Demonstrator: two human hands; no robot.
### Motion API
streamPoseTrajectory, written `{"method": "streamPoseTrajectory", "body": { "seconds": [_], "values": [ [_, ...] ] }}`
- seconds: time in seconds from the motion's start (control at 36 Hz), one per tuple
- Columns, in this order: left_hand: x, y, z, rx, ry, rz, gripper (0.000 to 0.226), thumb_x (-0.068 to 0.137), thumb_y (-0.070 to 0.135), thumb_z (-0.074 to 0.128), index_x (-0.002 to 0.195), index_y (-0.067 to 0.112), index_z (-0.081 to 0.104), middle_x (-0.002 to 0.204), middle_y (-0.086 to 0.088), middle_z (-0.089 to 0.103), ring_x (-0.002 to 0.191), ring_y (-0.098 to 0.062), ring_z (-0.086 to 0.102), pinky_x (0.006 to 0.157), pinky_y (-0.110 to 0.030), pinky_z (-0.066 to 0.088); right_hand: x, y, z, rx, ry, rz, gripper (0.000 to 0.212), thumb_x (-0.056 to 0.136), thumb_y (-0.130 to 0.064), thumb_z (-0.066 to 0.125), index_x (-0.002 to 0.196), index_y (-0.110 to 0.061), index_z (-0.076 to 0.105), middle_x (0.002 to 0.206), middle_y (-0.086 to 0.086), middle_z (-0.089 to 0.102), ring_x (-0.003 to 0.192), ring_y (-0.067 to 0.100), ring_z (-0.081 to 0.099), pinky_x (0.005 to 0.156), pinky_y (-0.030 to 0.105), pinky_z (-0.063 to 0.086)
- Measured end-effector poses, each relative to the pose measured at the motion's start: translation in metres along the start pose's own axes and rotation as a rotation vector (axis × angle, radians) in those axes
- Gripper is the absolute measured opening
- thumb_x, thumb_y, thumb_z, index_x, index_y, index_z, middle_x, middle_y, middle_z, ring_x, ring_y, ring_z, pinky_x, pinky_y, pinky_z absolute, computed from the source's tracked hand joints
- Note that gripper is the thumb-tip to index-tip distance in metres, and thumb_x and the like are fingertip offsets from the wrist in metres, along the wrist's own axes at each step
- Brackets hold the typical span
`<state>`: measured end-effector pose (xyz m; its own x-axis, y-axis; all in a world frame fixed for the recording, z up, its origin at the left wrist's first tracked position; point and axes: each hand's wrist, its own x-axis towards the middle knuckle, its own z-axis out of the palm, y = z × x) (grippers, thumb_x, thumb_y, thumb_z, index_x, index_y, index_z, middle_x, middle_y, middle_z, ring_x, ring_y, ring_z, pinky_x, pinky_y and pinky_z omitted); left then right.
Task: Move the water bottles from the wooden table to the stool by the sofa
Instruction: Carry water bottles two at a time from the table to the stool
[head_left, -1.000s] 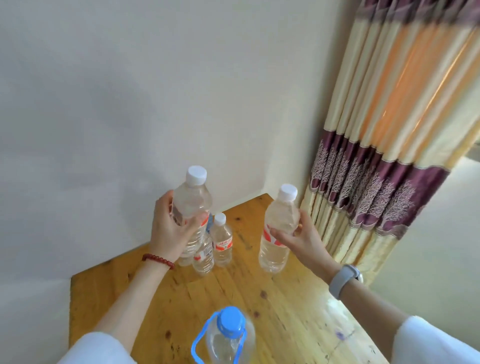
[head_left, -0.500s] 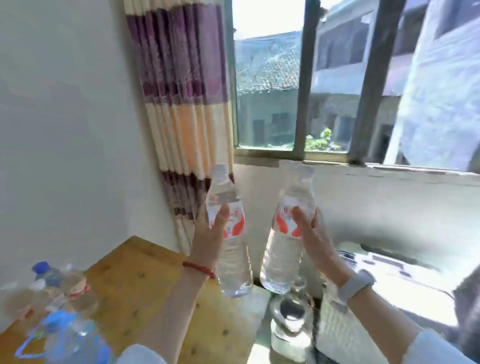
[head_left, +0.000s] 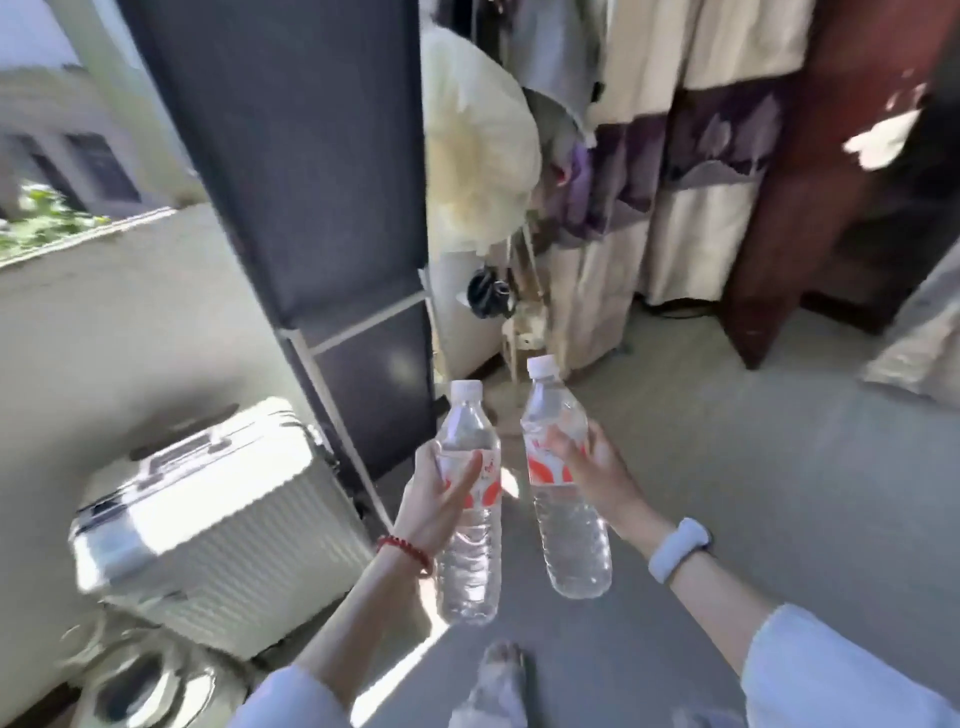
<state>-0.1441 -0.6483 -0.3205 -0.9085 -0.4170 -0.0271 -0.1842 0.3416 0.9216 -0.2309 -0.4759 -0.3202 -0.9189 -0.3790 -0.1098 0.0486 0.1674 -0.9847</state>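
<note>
Head view, and it's pretty blurry: you've got one water bottle in each hand, both held up in the air over the grey floor (head_left: 779, 493), not resting on anything. Your left hand (head_left: 434, 501) is wrapped round the middle of the left bottle (head_left: 470, 519), fingers (head_left: 460, 480) curled across the red and white label, thumb side behind it. There's a red bead bracelet (head_left: 405, 552) on that wrist. Your right hand (head_left: 592, 475) grips the right bottle (head_left: 563, 488) at its label too, and that one tilts a bit, cap leaning left. A pale wristband (head_left: 678, 548) sits on the right wrist. Both bottles have white caps and look clear, near each other but not touching.

Off to the left there's a ribbed silver suitcase (head_left: 218, 514) next to a dark panel (head_left: 322, 208) with a white frame. Curtains (head_left: 691, 171) hang at the back. Your foot (head_left: 496, 680) shows at the bottom.
</note>
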Motion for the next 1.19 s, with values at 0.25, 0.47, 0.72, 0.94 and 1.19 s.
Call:
{"method": "streamPoseTrajectory", "body": {
  "seconds": [0.25, 0.47, 0.72, 0.94, 1.19],
  "values": [
    [0.178, 0.068, 0.213, 0.058, -0.310, 0.099, 0.032, 0.086, 0.041, 0.052, 0.101, 0.014, 0.042, 0.078, 0.004, 0.055, 0.065, -0.013, 0.056, 0.064, -0.031, 0.048, 0.105, 0.040, -0.208, 0.039, 0.443, 0.127, 0.062, 0.078, -0.051, 0.057, 0.108, 0.003, 0.049, 0.102, 0.025, 0.061, 0.094, 0.033, 0.062, 0.085, 0.037, 0.049],
    [0.308, 0.169, 0.400, -0.054, -0.521, 0.101, 0.038, 0.086, 0.041, 0.053, 0.108, 0.013, 0.043, 0.094, -0.006, 0.061, 0.084, -0.022, 0.064, 0.073, -0.036, 0.054, 0.176, 0.041, -0.382, 0.067, 0.705, 0.224, 0.054, 0.082, -0.047, 0.057, 0.110, -0.002, 0.046, 0.108, 0.022, 0.059, 0.099, 0.029, 0.062, 0.087, 0.041, 0.050],
    [0.366, 0.260, 0.624, -0.097, -0.777, 0.179, 0.030, 0.085, 0.036, 0.056, 0.100, 0.013, 0.045, 0.080, 0.001, 0.057, 0.061, -0.005, 0.059, 0.042, -0.013, 0.047, 0.206, 0.082, -0.581, 0.087, 1.004, 0.280, 0.064, 0.073, -0.059, 0.057, 0.097, -0.001, 0.046, 0.081, 0.010, 0.056, 0.073, 0.011, 0.060, 0.064, 0.012, 0.048],
    [0.415, 0.346, 0.844, -0.038, -0.817, 0.275, 0.030, 0.084, 0.041, 0.056, 0.100, 0.017, 0.046, 0.078, 0.010, 0.055, 0.068, -0.003, 0.058, 0.052, -0.014, 0.043, 0.255, 0.114, -0.796, 0.054, 1.121, 0.267, 0.031, 0.080, -0.051, 0.058, 0.075, -0.023, 0.046, 0.071, -0.011, 0.051, 0.055, -0.020, 0.051, 0.050, -0.002, 0.035],
    [0.477, 0.434, 1.030, -0.067, -0.861, 0.257, 0.041, 0.080, 0.044, 0.059, 0.108, 0.019, 0.043, 0.091, 0.008, 0.058, 0.069, 0.004, 0.063, 0.058, -0.012, 0.048, 0.322, 0.120, -1.008, 0.069, 1.136, 0.278, 0.041, 0.077, -0.052, 0.060, 0.090, -0.017, 0.045, 0.089, 0.002, 0.053, 0.076, 0.009, 0.057, 0.068, 0.023, 0.045]
  ]
}}
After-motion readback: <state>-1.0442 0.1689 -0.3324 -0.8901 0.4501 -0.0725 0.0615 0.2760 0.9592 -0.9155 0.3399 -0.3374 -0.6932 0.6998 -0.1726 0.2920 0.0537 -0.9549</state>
